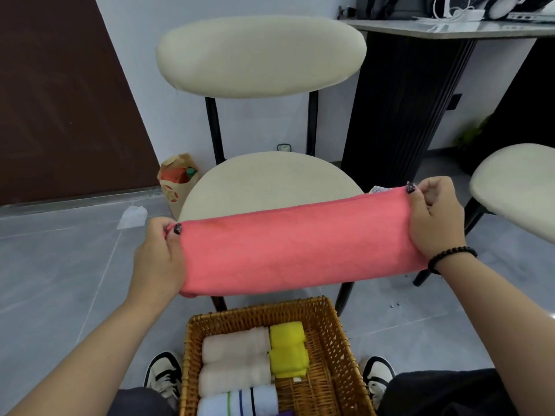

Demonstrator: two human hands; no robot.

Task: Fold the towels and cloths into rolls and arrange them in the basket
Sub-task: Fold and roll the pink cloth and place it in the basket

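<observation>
both hands, left (160,253) and right (432,219), pinch the folded pink towel (295,246) with their fingers; next it probably needs rolling for the basket (338,340).

Basket (333,331) right half free; rolls (237,355) fill left; stretched pink towel (294,247) spans above.

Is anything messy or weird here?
Mostly tidy. One white scrap lies loose on the floor left of the chair. The rolled towels sit neatly in the wicker basket, and the pink towel is held flat.
</observation>
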